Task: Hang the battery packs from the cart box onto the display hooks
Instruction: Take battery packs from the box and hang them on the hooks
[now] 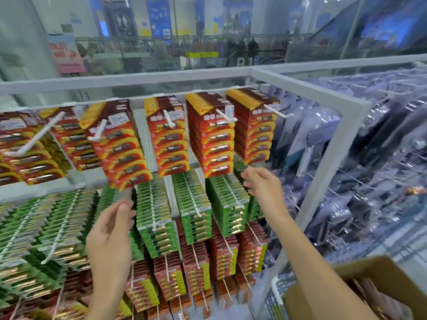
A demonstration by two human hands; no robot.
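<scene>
Both hands are up at the display, holding nothing: the left hand [108, 236] has loosely curled fingers, the right hand [263, 183] an open grip. Red-and-yellow battery packs [212, 139] and green ones hang on white hooks [225, 116]. The cardboard box [379, 285] sits lower right.
</scene>
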